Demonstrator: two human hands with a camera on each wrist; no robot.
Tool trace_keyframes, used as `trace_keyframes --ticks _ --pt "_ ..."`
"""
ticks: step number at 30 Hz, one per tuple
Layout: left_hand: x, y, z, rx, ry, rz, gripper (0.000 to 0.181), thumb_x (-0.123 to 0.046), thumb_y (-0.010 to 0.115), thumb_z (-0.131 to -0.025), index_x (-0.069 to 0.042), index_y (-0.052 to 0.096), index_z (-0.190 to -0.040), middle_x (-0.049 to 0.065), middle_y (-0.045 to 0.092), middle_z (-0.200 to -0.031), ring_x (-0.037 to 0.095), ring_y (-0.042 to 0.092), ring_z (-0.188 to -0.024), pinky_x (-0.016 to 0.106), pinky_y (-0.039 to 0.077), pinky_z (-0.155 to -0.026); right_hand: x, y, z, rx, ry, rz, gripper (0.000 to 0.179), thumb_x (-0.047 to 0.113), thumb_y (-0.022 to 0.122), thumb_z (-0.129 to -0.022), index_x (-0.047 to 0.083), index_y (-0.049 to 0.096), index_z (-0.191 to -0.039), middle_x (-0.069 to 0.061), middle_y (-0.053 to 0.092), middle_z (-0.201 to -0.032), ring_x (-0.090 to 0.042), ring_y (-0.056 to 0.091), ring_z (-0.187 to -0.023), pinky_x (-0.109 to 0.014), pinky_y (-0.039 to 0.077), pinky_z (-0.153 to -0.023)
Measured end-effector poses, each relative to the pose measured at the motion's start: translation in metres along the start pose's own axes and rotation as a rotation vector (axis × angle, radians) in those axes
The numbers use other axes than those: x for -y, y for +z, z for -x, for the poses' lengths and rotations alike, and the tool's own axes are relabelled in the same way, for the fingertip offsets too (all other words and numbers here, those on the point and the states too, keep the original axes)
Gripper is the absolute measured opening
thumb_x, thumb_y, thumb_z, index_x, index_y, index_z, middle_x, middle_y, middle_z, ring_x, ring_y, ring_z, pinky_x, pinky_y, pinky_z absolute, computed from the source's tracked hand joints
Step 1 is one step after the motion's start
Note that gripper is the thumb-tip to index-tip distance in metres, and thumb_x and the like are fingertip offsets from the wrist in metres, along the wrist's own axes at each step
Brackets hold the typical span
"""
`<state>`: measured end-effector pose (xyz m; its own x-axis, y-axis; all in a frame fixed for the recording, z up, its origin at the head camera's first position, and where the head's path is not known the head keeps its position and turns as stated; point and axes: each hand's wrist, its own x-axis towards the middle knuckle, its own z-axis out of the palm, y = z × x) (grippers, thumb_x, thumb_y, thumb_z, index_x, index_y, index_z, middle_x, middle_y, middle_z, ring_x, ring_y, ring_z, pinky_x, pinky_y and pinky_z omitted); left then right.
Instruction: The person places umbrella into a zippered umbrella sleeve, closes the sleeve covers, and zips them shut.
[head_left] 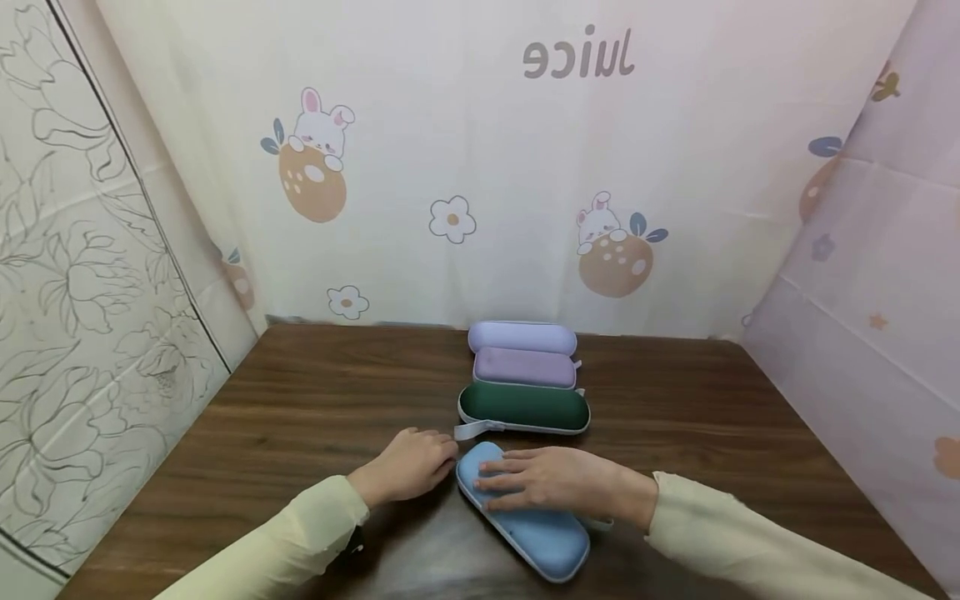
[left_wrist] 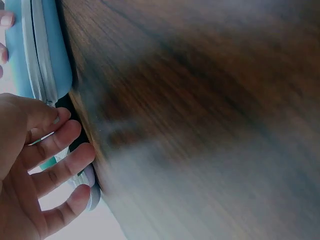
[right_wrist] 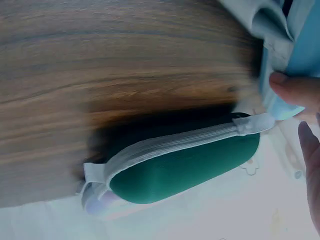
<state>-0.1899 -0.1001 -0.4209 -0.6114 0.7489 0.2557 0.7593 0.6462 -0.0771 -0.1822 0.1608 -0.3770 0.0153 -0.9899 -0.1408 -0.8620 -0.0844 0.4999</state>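
On the table lies a light blue zippered case (head_left: pixel 536 533), slanted with its near end to the right. My right hand (head_left: pixel 551 482) holds it from above, fingers spread over its top. In the right wrist view the thumb (right_wrist: pixel 290 89) presses the case's side by its fabric loop. My left hand (head_left: pixel 412 465) is at the case's far left end, fingers loosely bent. In the left wrist view its thumb and index tips are close together beside the zipper's end; nothing is visible between them. Just beyond lies a dark green case (head_left: pixel 525 406) with a grey strap (head_left: pixel 472 430).
Behind the green case, a purple case (head_left: pixel 525 367) and a lavender case (head_left: pixel 522 337) lie in a row towards the back edge. The dark wood table (head_left: pixel 315 392) meets a printed curtain (head_left: pixel 450 125) at the back. A floral panel (head_left: pixel 90 208) stands on the left.
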Motion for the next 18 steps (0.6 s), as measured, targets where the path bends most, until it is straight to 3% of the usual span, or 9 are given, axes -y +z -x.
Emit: trace_keyframes --ticks 6,9,13,18 --pt "0.000 0.003 0.001 -0.026 0.010 -0.027 0.012 -0.021 0.065 -0.090 -0.016 0.060 -0.080 -0.004 0.060 -0.076 0.015 0.060 -0.072 0.030 0.042 -0.054 0.004 -0.009 -0.009 0.059 0.000 0.075 0.054 0.021 0.064 -0.090 0.023 0.047 -0.142 0.006 0.037 -0.149 -0.013 0.028 -0.139 -0.028 0.024 -0.109" --pt "0.000 0.005 0.001 -0.023 0.012 -0.035 0.011 -0.022 0.064 -0.090 -0.016 0.060 -0.081 -0.004 0.060 -0.077 0.015 0.060 -0.072 0.030 0.042 -0.054 0.005 -0.013 -0.012 0.071 0.012 0.054 0.055 0.015 0.067 -0.088 0.023 0.050 -0.139 0.008 0.041 -0.146 -0.011 0.033 -0.136 -0.026 0.027 -0.107" --pt "0.000 0.007 0.000 -0.018 0.017 -0.048 0.010 -0.022 0.062 -0.091 -0.017 0.060 -0.083 -0.003 0.061 -0.078 0.015 0.060 -0.073 0.030 0.042 -0.053 0.004 -0.015 -0.013 0.044 0.030 0.008 0.055 0.010 0.072 -0.083 0.022 0.054 -0.134 0.007 0.046 -0.142 -0.010 0.040 -0.131 -0.025 0.031 -0.105" --pt "-0.002 0.007 -0.003 -0.003 0.020 -0.056 0.008 -0.022 0.061 -0.092 -0.017 0.061 -0.085 -0.003 0.062 -0.081 0.015 0.061 -0.074 0.029 0.040 -0.052 0.000 -0.012 -0.016 -0.017 0.032 0.031 0.040 0.014 0.063 -0.089 0.023 0.059 -0.128 0.008 0.053 -0.135 -0.010 0.048 -0.125 -0.026 0.035 -0.102"
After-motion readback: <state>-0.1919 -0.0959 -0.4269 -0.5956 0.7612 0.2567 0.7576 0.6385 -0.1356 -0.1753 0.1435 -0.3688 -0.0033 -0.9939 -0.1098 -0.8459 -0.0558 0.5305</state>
